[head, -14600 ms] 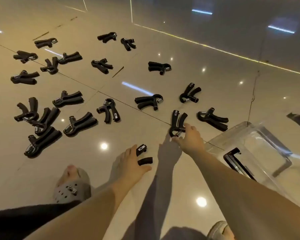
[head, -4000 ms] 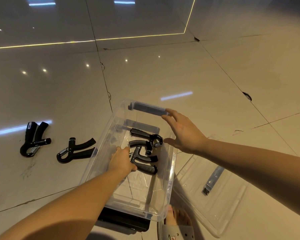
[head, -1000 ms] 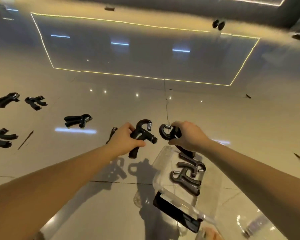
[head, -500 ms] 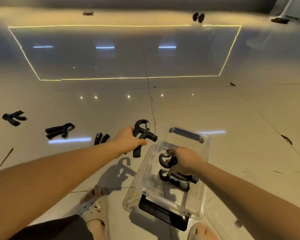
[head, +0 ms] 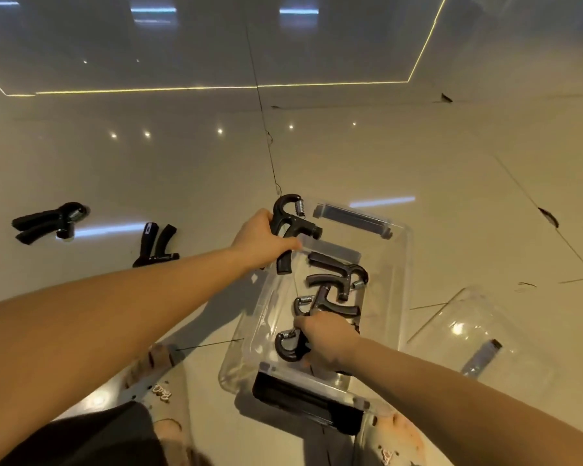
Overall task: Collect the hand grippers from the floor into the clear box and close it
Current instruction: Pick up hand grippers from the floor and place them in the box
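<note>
Grips the first hand gripper in the left hand, fingers curled round one handle and thumb laid across it, spring end up, just above the far left corner of the clear box. Reaches down inside the box with the right hand, fingers wrapped round the handles of the second hand gripper, spring loop pointing at the left wall, low by the near end; cannot tell whether touching the bottom. Counts two more lying in the box: the third hand gripper toward the far end and the fourth hand gripper overlapping it, right against the right hand. Has two lying on the tiled floor off to the left, well apart from the box: the nearer floor gripper and the farther floor gripper. Has the lid off, flat on the tiles just right of the box. Stands with a sandal left of the box's near end
</note>
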A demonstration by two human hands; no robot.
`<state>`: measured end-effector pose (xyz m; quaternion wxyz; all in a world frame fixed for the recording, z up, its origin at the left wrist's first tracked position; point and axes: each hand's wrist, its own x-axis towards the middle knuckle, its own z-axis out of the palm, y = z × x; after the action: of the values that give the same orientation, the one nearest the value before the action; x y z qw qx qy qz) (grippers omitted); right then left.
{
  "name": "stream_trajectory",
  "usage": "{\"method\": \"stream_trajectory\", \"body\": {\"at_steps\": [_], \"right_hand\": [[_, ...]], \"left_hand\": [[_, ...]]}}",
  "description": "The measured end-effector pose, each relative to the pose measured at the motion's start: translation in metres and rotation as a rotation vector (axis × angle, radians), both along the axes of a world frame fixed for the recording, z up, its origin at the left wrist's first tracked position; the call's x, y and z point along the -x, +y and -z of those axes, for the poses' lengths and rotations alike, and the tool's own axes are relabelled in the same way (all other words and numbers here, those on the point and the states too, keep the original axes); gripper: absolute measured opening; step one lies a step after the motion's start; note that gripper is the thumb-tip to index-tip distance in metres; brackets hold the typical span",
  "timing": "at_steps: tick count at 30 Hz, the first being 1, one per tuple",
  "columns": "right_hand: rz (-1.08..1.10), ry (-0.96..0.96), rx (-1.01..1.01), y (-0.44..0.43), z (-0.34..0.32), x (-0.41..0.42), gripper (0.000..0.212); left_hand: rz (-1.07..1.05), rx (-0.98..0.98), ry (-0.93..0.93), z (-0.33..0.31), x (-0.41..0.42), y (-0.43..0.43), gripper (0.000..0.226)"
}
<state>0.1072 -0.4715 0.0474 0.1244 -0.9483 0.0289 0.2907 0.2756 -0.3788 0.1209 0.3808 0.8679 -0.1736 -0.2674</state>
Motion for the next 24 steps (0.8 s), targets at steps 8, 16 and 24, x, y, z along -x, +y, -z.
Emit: {"method": "stream_trajectory", "body": {"at_steps": [8,16,24], "right_hand": [[0.002,0.065,0.007,0.003,0.032,0.006,0.049],[0.134,0.139,-0.212,-0.008,0.048,0.007,0.055],[0.304,0.159,-0.31,-0.016,0.057,0.006,0.072]], "left_hand": [[0.02,0.099,0.068,0.005,-0.003,0.001,0.059],[0.028,0.125,0.06,0.009,-0.003,0.004,0.061],[0.019,0.13,0.055,0.007,0.002,0.005,0.064]]}}
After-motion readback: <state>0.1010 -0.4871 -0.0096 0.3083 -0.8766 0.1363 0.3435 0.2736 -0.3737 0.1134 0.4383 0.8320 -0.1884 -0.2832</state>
